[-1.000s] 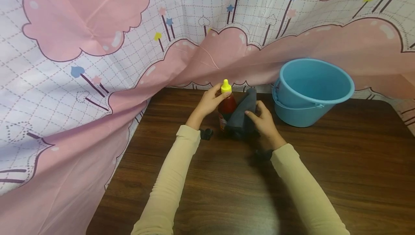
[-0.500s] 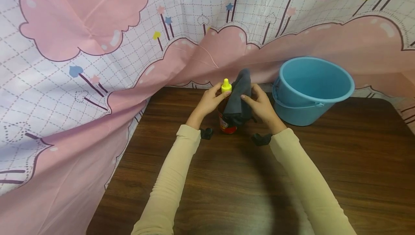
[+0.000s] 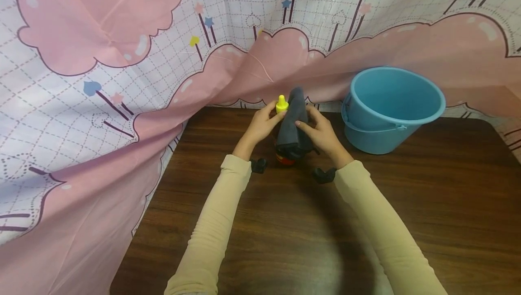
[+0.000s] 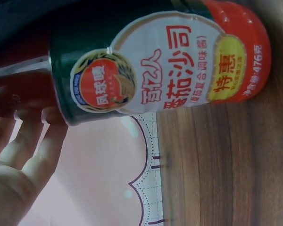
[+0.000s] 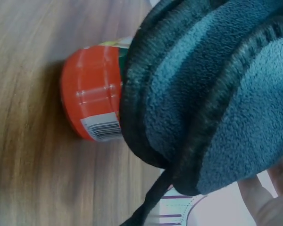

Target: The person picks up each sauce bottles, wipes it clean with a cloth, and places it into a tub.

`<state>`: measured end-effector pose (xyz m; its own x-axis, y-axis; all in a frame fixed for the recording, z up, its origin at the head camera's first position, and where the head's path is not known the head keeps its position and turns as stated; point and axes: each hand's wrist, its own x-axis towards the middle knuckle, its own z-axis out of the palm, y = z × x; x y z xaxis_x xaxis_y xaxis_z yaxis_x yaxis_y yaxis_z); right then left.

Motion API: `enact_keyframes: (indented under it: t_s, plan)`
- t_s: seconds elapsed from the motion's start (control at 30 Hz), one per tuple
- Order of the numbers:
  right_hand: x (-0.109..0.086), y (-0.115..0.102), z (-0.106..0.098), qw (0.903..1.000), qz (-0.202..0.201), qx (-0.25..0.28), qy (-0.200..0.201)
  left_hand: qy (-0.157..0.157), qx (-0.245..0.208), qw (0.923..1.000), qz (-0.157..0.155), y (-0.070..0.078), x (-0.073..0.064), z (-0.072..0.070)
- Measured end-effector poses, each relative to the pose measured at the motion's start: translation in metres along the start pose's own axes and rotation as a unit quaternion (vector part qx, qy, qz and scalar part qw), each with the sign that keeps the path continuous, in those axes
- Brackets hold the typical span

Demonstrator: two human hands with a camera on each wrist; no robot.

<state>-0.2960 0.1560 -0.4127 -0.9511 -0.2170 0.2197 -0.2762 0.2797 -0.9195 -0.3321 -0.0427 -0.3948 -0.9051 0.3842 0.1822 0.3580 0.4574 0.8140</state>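
A red ketchup bottle (image 4: 179, 61) with a yellow nozzle cap (image 3: 281, 105) and a green-and-white label stands upright on the table. My left hand (image 3: 259, 126) grips its upper part from the left; in the left wrist view the fingers lie on the red neck. A folded dark grey cloth (image 3: 294, 125) is in my right hand (image 3: 324, 135), thumb in front and fingers behind. It lies against the bottle's right and front side, covering most of it in the head view. The right wrist view shows the cloth's (image 5: 245, 103) fuzzy folds and black edging, with the bottle's red base beyond.
A light blue bucket (image 3: 374, 139) with its handle lowered stands at the back right of the dark wooden table (image 3: 277, 227). Behind the table hangs a pink and white patterned curtain (image 3: 228, 78).
My right hand has brought the cloth up and to the left, over the bottle's front. The left hand keeps its grip near the bottle's top.
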Motion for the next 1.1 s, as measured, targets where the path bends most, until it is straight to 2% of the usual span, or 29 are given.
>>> enact_keyframes:
  t_s: [0.17, 0.43, 0.57, 0.7, 0.93, 1.0, 1.1]
  plan:
    - [-0.003, 0.007, 0.0, 0.9998, 0.017, -0.007, -0.013, 0.012, 0.003, 0.9999, 0.009, -0.001, 0.0, 0.0]
    - [-0.014, 0.028, 0.002, 0.9991, 0.033, -0.005, -0.026, 0.025, -0.011, 0.9996, 0.003, -0.001, -0.002, -0.002]
    - [-0.019, 0.042, 0.002, 0.998, 0.05, -0.02, -0.035, 0.028, -0.008, 0.9996, 0.001, -0.002, -0.002, -0.002]
    - [-0.021, 0.051, 0.003, 0.9974, 0.049, -0.043, -0.031, 0.025, -0.003, 0.9997, 0.005, -0.001, -0.001, -0.001]
    - [-0.024, 0.055, 0.004, 0.9976, 0.047, -0.043, -0.027, 0.024, -0.005, 0.9996, 0.011, -0.002, 0.0, 0.0]
    - [-0.027, 0.044, 0.005, 0.9973, 0.052, -0.044, -0.028, 0.024, -0.005, 0.9996, 0.011, -0.002, -0.001, 0.0]
    - [-0.028, 0.042, 0.005, 0.9969, 0.055, -0.047, -0.031, 0.024, -0.004, 0.9996, 0.013, -0.003, -0.001, 0.0]
